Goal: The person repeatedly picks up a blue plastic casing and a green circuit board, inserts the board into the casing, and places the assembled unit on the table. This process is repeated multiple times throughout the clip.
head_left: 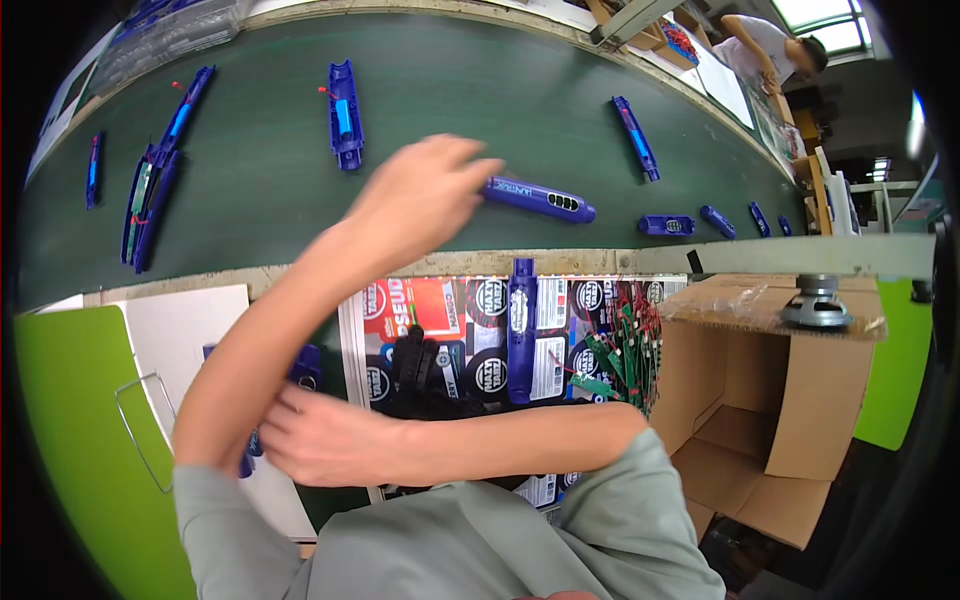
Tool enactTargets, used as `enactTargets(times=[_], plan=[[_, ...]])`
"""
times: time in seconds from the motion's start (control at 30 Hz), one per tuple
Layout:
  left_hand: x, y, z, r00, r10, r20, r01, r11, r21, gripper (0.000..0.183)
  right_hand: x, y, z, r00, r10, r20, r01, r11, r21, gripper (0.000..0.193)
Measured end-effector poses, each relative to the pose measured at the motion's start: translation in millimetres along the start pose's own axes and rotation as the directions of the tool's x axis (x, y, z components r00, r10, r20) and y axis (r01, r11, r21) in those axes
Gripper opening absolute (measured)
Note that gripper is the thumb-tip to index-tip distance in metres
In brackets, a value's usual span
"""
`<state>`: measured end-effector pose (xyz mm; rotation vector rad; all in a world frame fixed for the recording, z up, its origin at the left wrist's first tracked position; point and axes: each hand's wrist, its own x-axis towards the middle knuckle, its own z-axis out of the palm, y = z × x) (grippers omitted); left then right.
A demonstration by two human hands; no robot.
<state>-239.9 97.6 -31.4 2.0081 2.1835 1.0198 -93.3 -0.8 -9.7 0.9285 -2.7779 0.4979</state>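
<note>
Reaching forward, my left hand [425,190] is blurred at the left end of a closed blue tube-shaped casing [545,199] on the dark green belt [440,80]. Its smeared fingers do not show whether they grip the casing. My right hand [325,440] reaches left beneath my left forearm, its fingertips beside a blue casing piece [250,455]. The forearm partly hides those fingers, so their grip is unclear. More blue casing parts [306,366] lie just above the right hand. In front of me, another long blue casing [521,335] rests on a printed sheet [460,300].
Open blue casing halves [345,120] with light-blue cells and several smaller blue parts lie along the belt. Right of the sheet's casing are green circuit boards with red wires [620,350]; left are black parts [413,365]. A cardboard box [735,380] carries a speaker [817,302]. A co-worker [765,50] stands far right.
</note>
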Motion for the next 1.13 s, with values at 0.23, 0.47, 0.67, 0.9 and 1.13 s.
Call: enactTargets(times=[0.23, 0.47, 0.67, 0.9, 1.13], plan=[[46.9, 13.7, 107.4, 0.982, 0.159, 0.101, -0.177, 0.960, 0.216, 0.036, -136.1, -38.2, -78.9, 0.958, 0.270, -0.096, -0.277, 0.958, -0.069, 0.026], [-39.0, 59.8, -19.3, 0.935, -0.117, -0.335, 0.119, 0.993, -0.014, 0.041, -257.5, -102.9, -77.8, 0.721, 0.601, -0.346, -0.658, 0.749, -0.072, 0.059], [-137.8, 148.1, -62.7, 0.898, -0.328, -0.295, 0.195, 0.895, -0.402, 0.046, -243.4, -142.7, -9.8, 0.834, 0.476, -0.278, -0.524, 0.842, -0.130, 0.067], [-207.7, 179.5, -22.4, 0.799, -0.590, 0.115, 0.283, 0.201, -0.938, 0.043, -237.7, -123.9, -10.7, 0.771, 0.459, -0.442, -0.562, 0.817, -0.130, 0.047], [-178.8, 178.3, 7.8, 0.781, -0.607, 0.144, 0.222, 0.054, -0.974, 0.047, -238.2, -111.2, -13.8, 0.683, 0.570, -0.456, -0.675, 0.731, -0.097, 0.031]])
